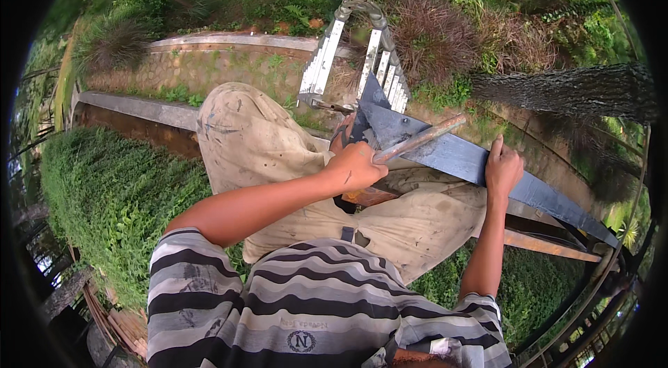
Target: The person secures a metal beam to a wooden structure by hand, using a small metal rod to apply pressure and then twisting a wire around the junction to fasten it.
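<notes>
Grey beam under right fingers

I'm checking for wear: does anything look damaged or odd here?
Yes. The rod in the left hand has patchy reddish-brown discoloration, and the lower metal beam at right shows orange-brown patches, likely rust, unlike the mostly grey metal piece under the right hand. The khaki trousers carry dark smears.

left hand clenched in a grip, forearm slanting inward, right hand curled, index finger extended
</notes>
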A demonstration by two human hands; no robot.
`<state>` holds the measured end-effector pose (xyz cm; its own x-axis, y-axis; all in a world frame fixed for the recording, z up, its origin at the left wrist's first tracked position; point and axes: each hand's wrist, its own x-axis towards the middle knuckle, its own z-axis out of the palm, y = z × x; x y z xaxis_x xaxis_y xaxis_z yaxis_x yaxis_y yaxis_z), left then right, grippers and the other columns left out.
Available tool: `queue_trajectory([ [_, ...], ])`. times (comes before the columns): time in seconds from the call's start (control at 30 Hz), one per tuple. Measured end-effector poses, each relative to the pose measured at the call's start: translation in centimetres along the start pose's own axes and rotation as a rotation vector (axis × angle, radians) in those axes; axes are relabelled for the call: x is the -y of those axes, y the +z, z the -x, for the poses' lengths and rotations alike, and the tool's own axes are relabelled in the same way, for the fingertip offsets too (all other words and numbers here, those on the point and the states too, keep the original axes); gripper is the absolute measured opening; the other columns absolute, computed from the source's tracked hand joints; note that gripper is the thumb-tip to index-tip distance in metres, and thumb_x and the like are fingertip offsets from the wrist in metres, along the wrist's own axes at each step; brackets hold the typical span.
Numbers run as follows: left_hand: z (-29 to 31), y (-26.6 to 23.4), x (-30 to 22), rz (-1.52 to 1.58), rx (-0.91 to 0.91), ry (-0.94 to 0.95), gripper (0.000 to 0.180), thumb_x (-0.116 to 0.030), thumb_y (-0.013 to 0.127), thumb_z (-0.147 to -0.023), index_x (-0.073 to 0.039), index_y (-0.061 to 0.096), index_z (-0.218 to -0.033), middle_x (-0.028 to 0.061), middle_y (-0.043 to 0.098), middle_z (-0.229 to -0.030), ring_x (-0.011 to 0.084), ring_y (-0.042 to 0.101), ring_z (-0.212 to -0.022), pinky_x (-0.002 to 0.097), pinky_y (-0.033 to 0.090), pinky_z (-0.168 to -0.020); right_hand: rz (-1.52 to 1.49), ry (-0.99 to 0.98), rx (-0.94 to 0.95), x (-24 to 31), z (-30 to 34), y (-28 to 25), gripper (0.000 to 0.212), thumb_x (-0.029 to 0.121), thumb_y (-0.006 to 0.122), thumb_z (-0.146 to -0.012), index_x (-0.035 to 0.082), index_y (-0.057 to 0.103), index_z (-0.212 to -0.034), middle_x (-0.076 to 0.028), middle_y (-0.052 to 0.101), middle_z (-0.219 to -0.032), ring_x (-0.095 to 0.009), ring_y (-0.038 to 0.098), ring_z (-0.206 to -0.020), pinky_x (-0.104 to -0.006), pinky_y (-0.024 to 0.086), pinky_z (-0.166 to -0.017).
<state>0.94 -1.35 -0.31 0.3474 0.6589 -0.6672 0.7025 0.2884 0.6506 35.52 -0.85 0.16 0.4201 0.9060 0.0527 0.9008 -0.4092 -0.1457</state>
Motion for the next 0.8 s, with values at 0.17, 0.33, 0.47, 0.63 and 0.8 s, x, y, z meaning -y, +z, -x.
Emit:
queue_trajectory([
  [0.17,0.9,-0.8,-1.9,0.003,0.039,-0.093,0.035,-0.026,0.069,-0.084,0.009,0.069,-0.078,0.0293,0.063,-0.067,0.0454,0.067,-0.070,0.0493,0.053,-0.071,-0.022,-0.005,0.011,0.7,0.0,-0.3,0.046,0.029,0.064,-0.099,0.002,0.067,-0.062,-0.022,0.064,-0.063,-0.044,0.061,-0.060,-0.0537,0.046,-0.061],
  [0.33,1.1,-1.0,-1.1,0.011,0.000,-0.047,0.035,-0.023,0.068,-0.084,0.009,0.061,-0.071,0.0229,0.057,-0.058,0.0327,0.060,-0.055,0.0459,0.050,-0.062,-0.075,-0.132,-0.127,1.1,-0.7,0.1,0.047,0.025,0.067,-0.096,0.003,0.059,-0.056,-0.019,0.064,-0.064,-0.043,0.058,-0.058,-0.0520,0.045,-0.060],
  [0.47,0.5,-1.8,-2.3,0.011,0.072,-0.090,0.035,-0.026,0.068,-0.085,0.007,0.065,-0.076,0.0255,0.060,-0.065,0.0390,0.062,-0.066,0.0480,0.050,-0.066,-0.042,-0.056,-0.133,0.9,-0.3,-0.1,0.046,0.026,0.068,-0.096,0.003,0.061,-0.056,-0.019,0.064,-0.063,-0.042,0.059,-0.057,-0.0517,0.047,-0.060],
  [0.63,0.1,-0.6,-1.3,0.117,0.039,-0.006,0.030,-0.017,0.064,-0.084,0.008,0.057,-0.067,0.0153,0.054,-0.054,0.0211,0.052,-0.050,0.0429,0.042,-0.054,-0.030,-0.044,-0.117,-0.4,-0.1,0.5,0.050,0.033,0.065,-0.097,0.004,0.064,-0.056,-0.020,0.062,-0.059,-0.043,0.061,-0.057,-0.0510,0.050,-0.063],
  [0.8,0.1,0.1,0.5,0.286,0.054,-0.094,0.026,-0.012,0.069,-0.084,-0.002,0.054,-0.064,-0.0006,0.045,-0.058,0.0104,0.041,-0.055,0.0371,0.034,-0.050,-0.126,0.012,-0.047,0.3,0.4,-1.0,0.056,0.037,0.060,-0.097,0.000,0.065,-0.054,-0.024,0.062,-0.058,-0.044,0.064,-0.058,-0.0510,0.054,-0.071],
])
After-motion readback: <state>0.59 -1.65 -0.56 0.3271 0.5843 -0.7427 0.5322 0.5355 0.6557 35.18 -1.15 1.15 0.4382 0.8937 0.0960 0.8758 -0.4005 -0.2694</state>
